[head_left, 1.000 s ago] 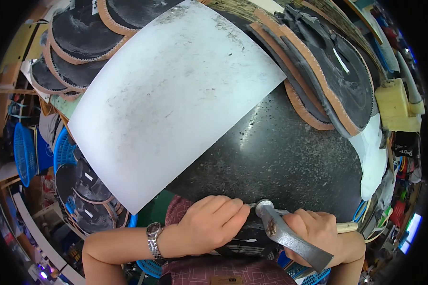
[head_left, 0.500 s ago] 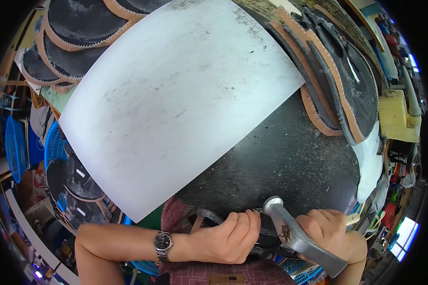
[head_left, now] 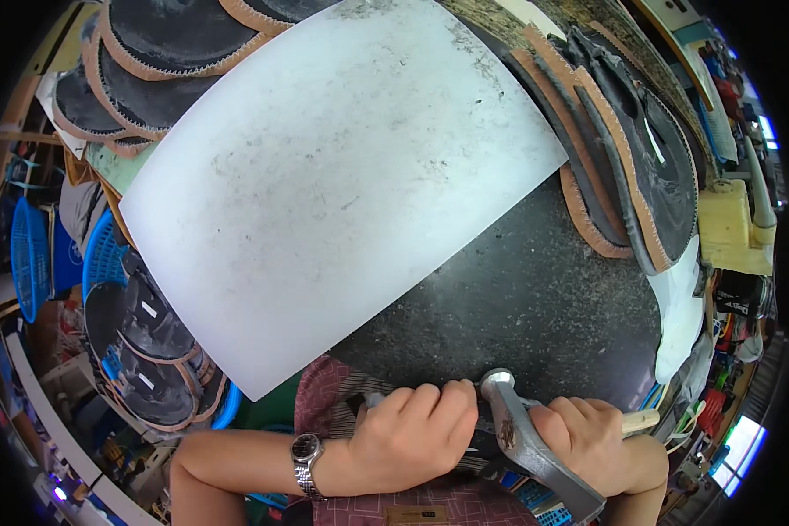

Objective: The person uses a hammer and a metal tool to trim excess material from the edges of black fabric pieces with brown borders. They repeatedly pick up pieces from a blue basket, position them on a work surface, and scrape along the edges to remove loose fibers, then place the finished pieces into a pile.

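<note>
My right hand (head_left: 589,443) is wrapped round the wooden handle of a hammer (head_left: 528,449). The hammer's grey metal head lies across the front of that fist, its round face up toward the board and its broad end down toward my lap. My left hand (head_left: 416,437) is closed, close to the hammer's round face. A dark piece shows around its fingers, mostly hidden, so its kind cannot be told. Both hands are low over my maroon apron (head_left: 359,507), at the near edge of a black board (head_left: 500,289).
A large white sheet (head_left: 324,184) covers much of the work surface. Dark sole-shaped pieces with tan stitched edges stack at the far left (head_left: 162,39) and right (head_left: 666,193). More black pieces (head_left: 158,386) sit by a blue basket (head_left: 103,254) at left.
The hammer has shifted left and its head has tilted more upright. My right hand has moved slightly left with it. My left forearm has drawn inward; both hands remain closed.
</note>
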Available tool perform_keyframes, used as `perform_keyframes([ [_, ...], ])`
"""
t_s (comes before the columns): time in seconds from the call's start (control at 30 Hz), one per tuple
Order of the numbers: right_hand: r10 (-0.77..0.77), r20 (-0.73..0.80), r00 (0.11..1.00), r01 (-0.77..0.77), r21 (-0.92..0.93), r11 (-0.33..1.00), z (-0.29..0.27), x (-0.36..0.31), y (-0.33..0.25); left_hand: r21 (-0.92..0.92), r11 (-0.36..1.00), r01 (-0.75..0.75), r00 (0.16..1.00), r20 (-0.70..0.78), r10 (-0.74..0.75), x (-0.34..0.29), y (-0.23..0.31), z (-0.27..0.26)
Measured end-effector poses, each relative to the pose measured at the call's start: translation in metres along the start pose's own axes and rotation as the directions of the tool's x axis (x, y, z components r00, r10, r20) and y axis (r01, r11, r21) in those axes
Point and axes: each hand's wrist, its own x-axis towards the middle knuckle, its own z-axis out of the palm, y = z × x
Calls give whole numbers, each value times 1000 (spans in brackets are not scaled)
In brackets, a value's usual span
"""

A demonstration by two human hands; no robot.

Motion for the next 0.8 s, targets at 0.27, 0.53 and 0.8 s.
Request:
perform_keyframes([
  [0.27, 19, -24, 1000, -20, -26, 999, 9, -5, -1, -32, 992, 126, 992, 1, -126, -8, 21, 3],
  [0.53, -144, -90, 985, 132, -132, 983, 2, 7, 7, 574, 792, -209, 976, 69, 208, -10, 33, 20],
  [0.8, -123, -26, 992, 121, -73, 990, -2, 8, 7, 284, 926, -249, 968, 45, 246, -14, 29, 8],
])
